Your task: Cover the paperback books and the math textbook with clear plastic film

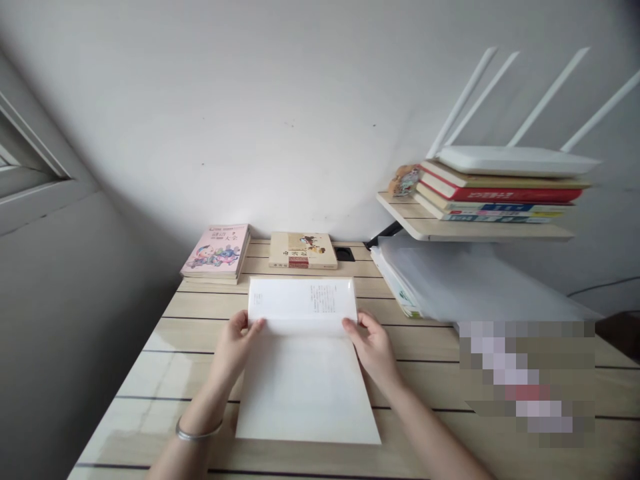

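In the middle of the head view, a white book (307, 393) lies on the table with a plain white face up. Along its far end runs a white flap (287, 300) with small printed text; whether this is part of the cover or a loose jacket I cannot tell. My left hand (236, 343) is closed on the near left corner of the flap, thumb on top. Opposite it, my right hand (374, 347) pinches the near right corner in the same way. The fingers under the paper are partly hidden. A silver bangle (199, 432) circles my left wrist.
Pink books (217, 253) are stacked at the table's far left. Beside them lies a cream book (303, 251). At right, a raised shelf (440, 230) carries stacked books (500, 195) beneath a white router (517, 161). Papers (465, 280) lie under the shelf, near a blurred-out patch.
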Tool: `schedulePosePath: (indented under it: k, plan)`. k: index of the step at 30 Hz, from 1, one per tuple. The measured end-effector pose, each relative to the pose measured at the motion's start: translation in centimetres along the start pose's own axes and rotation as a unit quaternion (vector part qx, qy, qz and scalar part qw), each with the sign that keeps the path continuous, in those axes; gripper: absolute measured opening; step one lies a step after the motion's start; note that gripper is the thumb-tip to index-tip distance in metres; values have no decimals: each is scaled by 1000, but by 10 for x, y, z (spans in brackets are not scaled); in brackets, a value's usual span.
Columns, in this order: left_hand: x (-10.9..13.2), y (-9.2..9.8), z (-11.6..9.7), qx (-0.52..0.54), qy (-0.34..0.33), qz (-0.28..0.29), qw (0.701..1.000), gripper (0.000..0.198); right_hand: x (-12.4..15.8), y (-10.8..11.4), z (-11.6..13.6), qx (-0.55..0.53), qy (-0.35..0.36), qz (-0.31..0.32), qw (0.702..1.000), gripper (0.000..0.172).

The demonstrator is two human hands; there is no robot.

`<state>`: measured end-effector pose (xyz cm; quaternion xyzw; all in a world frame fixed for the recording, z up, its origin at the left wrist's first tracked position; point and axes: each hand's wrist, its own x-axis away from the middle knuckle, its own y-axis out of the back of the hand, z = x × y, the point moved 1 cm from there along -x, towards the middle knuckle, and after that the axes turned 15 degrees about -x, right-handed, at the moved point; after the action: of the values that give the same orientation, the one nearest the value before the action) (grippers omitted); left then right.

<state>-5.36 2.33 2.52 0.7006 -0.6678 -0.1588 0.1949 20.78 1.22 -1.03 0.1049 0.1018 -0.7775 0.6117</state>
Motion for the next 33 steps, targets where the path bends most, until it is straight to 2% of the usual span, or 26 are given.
schedulePosePath:
  k: [8, 15, 21, 25, 29, 33]
  plan:
    - [-2, -4, 4, -70, 17, -50, 996, 36, -5, -1, -4, 51, 39, -36, 997, 37]
    - [-2, 3, -1, 1, -26, -11, 1000, 38, 0, -3, 4, -57, -69, 7, 996, 32]
    - [-4, 0, 4, -7, 3, -33, 999, 34, -2, 0, -6, 21, -26, -34, 999, 37]
    - [-7, -1, 5, -32, 11, -55, 998, 31, -6, 1, -10, 34, -3, -39, 999, 36]
    - [-9, 14, 2, -16, -60, 9, 998, 22, -12, 14, 4, 45, 37, 24, 998, 32]
    - [1, 34, -4, -103, -175, 63, 977, 10, -6, 37, 27, 138, 138, 146, 970, 20]
